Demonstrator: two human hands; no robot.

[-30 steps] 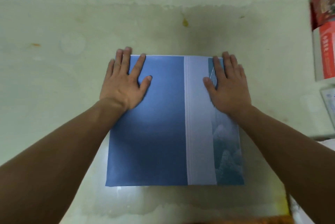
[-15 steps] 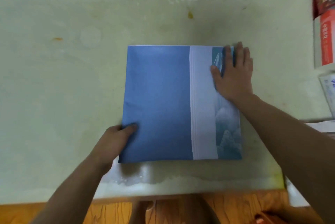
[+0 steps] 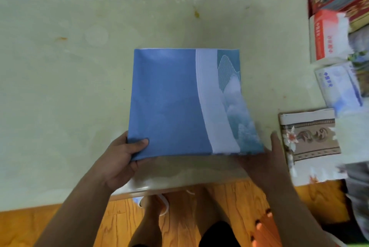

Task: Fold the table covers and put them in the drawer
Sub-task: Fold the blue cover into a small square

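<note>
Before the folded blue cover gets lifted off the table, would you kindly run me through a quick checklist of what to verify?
1. Blue table cover folded flat and square: ok.
2. Left hand grips the near left corner, thumb on top: ok.
3. Right hand has a hold on the near right corner: cannot tell; its fingers are hidden at the cover's edge.
4. Far edge lifted off the table: not ok, it lies flat.
5. Patterned folded cloth to the right kept apart from the cover: ok.
6. Drawer open and ready: cannot tell, not in view.

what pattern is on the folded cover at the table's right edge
Beige scrolls and a flower on the folded cover, head view.
</note>
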